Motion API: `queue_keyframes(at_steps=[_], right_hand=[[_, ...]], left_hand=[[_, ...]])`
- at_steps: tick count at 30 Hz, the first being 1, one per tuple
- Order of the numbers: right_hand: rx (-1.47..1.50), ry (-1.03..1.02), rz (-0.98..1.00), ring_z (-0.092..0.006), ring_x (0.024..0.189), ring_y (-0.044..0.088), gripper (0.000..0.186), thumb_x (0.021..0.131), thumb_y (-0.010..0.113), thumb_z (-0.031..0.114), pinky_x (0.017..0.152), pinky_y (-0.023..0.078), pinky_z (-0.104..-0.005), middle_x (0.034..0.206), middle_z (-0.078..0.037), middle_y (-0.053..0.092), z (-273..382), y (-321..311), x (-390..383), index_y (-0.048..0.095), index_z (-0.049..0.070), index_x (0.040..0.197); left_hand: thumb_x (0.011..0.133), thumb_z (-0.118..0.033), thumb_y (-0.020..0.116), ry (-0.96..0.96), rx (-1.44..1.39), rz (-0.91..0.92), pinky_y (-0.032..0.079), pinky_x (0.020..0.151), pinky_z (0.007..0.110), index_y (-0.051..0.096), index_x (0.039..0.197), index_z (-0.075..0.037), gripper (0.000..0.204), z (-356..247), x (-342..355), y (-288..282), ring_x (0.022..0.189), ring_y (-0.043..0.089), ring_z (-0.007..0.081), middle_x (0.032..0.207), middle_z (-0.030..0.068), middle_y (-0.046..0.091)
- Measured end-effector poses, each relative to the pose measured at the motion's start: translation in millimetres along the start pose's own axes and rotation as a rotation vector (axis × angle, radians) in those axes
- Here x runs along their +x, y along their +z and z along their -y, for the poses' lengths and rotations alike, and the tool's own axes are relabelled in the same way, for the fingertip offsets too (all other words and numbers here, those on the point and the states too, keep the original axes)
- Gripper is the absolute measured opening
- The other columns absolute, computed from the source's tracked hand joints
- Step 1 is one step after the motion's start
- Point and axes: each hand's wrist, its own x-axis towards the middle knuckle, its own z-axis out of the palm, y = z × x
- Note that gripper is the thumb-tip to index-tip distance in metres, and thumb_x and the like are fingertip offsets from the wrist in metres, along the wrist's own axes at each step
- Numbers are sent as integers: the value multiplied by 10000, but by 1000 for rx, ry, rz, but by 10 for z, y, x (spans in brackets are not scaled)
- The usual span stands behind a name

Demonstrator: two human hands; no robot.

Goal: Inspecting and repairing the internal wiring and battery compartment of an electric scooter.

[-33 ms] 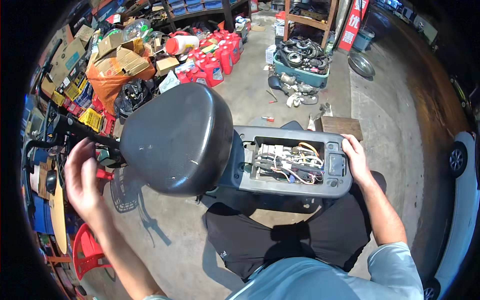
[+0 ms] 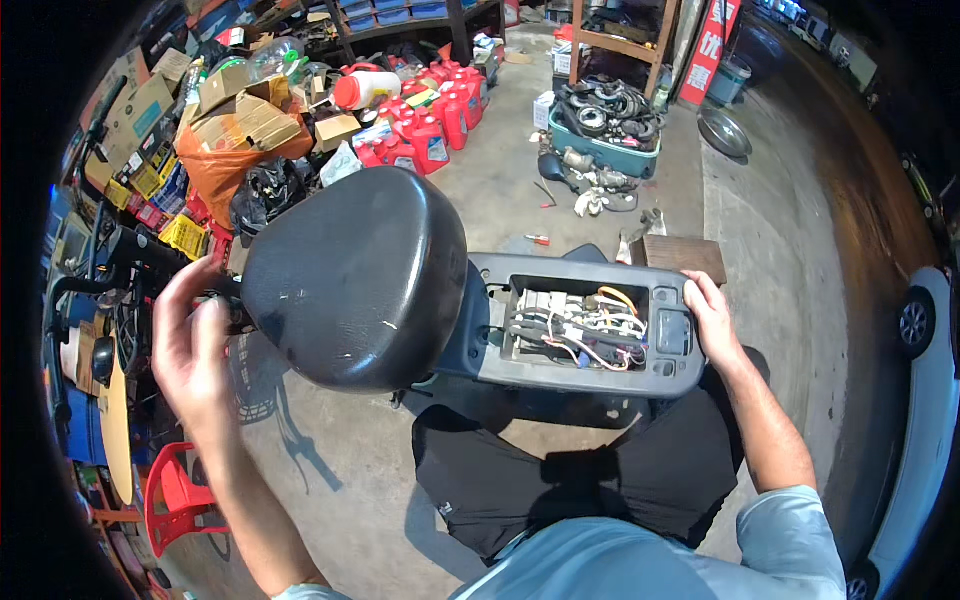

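A black scooter seat [image 2: 350, 280] with scuffs on its top sits in the middle. Right of it, a grey plastic scooter body [image 2: 500, 365] has an open compartment full of tangled wires and connectors [image 2: 580, 328]. My right hand [image 2: 712, 325] grips the right end of this body, fingers over its edge. Beyond the seat's left tip, my left hand [image 2: 190, 350] hovers with thumb and fingers apart, curved and slightly blurred, near a black bar [image 2: 230, 288]. It holds nothing that I can see. My legs in black trousers [image 2: 580, 470] straddle the near side.
Red bottles [image 2: 430, 140], cardboard boxes and bags crowd the far left. A teal tub [image 2: 605, 150] of metal parts stands far right, with a wooden block [image 2: 680, 257] nearer. A red-handled tool [image 2: 537, 240] lies on the floor. A red plastic chair [image 2: 180, 490] is at left.
My left hand has moved right, closer to the seat's left tip and the black bar. My right hand stays on the scooter body's end.
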Motion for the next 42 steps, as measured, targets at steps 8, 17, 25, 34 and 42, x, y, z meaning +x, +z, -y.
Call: queue_keyframes(at_steps=[8, 17, 25, 34, 42], right_hand=[[-382, -5, 124, -322, 1086, 653, 388, 1036, 499, 331, 945, 488, -416, 1128, -227, 666, 159, -143, 30, 533, 9, 1251], [-557, 27, 337, -216, 842, 666, 375, 984, 569, 355, 774, 521, -359, 967, -115, 700, -1168, -1147, 2154, 659, -2, 1059], [-1205, -94, 547, -398, 1163, 619, 432, 946, 600, 363, 1008, 484, -491, 1212, -242, 658, -3171, -1143, 3798, 640, -9, 1162], [-1109, -93, 592, -440, 1066, 637, 474, 932, 572, 432, 934, 493, -536, 1090, -256, 680, -4037, -1019, 3885, 574, -6, 1115], [-1097, -154, 276, -461, 1081, 595, 406, 1009, 487, 369, 923, 467, -512, 1114, -272, 637, -4393, -1326, 4319, 595, -3, 1130]], left_hand=[[965, -152, 568, 170, 230, 437, 399, 1088, 382, 645, 1221, -14, 301, -731, 535, 1534, 1226, 575, 288, 1268, 144, 633], [1025, -286, 398, 88, 326, 440, 294, 1183, 414, 562, 1349, 46, 492, -489, 461, 1582, 1391, 454, 288, 1441, 184, 538], [1077, -266, 387, -237, 552, 176, 342, 1172, 374, 547, 1395, 30, 462, -455, 277, 1277, 1352, 500, 242, 1441, 159, 550], [1082, -253, 401, -486, 708, -72, 364, 1155, 356, 550, 1404, 4, 438, -505, 22, 1071, 1325, 522, 218, 1421, 142, 569], [1082, -252, 405, -591, 834, -87, 371, 1149, 349, 552, 1405, -3, 433, -623, -45, 1301, 1316, 529, 211, 1415, 139, 574]])
